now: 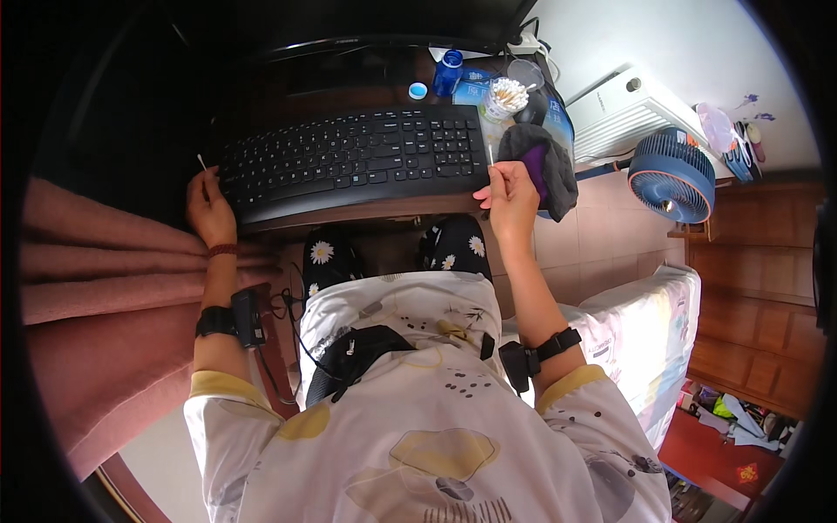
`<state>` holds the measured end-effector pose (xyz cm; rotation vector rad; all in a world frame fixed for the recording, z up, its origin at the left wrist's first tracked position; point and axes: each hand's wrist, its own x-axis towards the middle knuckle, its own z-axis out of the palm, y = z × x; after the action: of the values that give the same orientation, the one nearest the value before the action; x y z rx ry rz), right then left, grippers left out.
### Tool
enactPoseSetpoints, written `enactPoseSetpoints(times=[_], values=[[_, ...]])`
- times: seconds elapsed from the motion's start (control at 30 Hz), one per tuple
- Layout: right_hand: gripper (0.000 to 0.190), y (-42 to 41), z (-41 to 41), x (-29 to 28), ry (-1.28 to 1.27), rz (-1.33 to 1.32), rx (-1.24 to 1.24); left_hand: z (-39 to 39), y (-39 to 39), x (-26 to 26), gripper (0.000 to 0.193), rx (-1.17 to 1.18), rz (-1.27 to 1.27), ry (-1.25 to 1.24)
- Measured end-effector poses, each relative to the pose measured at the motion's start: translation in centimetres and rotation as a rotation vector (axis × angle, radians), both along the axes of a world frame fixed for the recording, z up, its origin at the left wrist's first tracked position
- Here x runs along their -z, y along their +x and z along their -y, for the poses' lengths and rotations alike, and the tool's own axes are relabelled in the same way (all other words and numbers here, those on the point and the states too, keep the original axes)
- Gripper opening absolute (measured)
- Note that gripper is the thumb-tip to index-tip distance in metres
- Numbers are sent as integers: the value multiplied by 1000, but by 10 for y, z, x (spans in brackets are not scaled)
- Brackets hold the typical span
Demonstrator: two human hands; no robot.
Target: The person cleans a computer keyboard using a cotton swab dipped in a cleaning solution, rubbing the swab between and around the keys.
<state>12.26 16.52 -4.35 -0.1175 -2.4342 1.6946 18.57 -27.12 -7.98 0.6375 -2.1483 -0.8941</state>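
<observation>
A black computer keyboard (356,160) lies along the desk's front edge. At its left end, my left hand (210,202) pinches a cotton swab (202,161), its white tip pointing up. By the right end, my right hand (510,196) holds another cotton swab (491,154) upright between thumb and fingers. Behind the right hand sits a round tub of cotton swabs (503,99). A blue bottle (448,73) stands open beside it, with a white-rimmed cap (417,91) lying to its left. A dark grey and purple cloth (554,173) is right of my right hand.
A monitor (340,23) stands at the back of the desk. Near the tub are a clear round lid (525,73) and a black mouse (533,108). A blue fan (672,176) and a white heater (628,108) are at the right. A pink curtain (124,261) hangs at the left.
</observation>
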Motion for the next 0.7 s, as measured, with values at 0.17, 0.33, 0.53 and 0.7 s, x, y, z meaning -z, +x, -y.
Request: enactPoseSetpoints(times=[0.17, 0.33, 0.53, 0.7], values=[[6, 18, 2, 2, 146, -146, -48, 5, -1, 3, 24, 42, -61, -74], [13, 33, 6, 6, 437, -280, -84, -2, -3, 1, 26, 113, -103, -35], [16, 41, 10, 4, 519, -299, -137, -11, -1, -9, 27, 84, -31, 10], [14, 39, 13, 7, 513, -362, -164, -14, 1, -15, 26, 48, 39, -8]])
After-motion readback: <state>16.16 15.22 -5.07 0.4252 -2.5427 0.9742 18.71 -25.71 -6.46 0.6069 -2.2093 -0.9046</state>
